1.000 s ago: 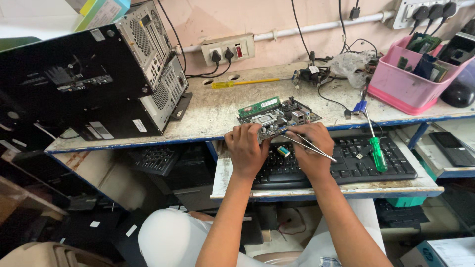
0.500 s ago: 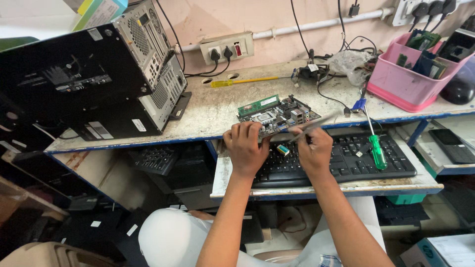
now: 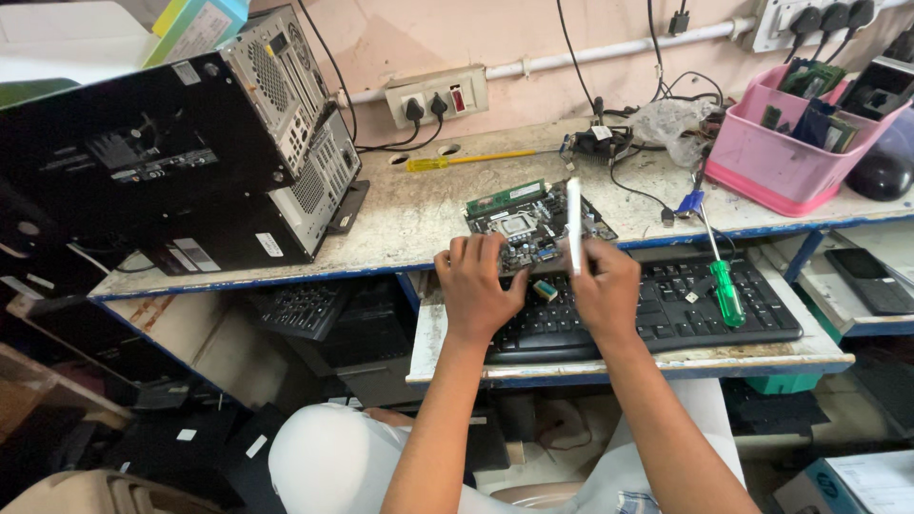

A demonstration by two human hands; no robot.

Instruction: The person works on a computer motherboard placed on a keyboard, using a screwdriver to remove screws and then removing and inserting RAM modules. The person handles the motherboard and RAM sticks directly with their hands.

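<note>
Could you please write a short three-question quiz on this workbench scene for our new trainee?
1. True or false: the left hand rests on the motherboard.
2. What does the right hand hold: A) the white strip-like tool, B) the green-handled screwdriver, C) the yellow-handled screwdriver?
3. What lies under both hands on the pull-out shelf?

Key: 1 true; 2 A; 3 the black keyboard.

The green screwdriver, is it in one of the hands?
No, the green screwdriver lies on the keyboard, right of both hands.
</note>
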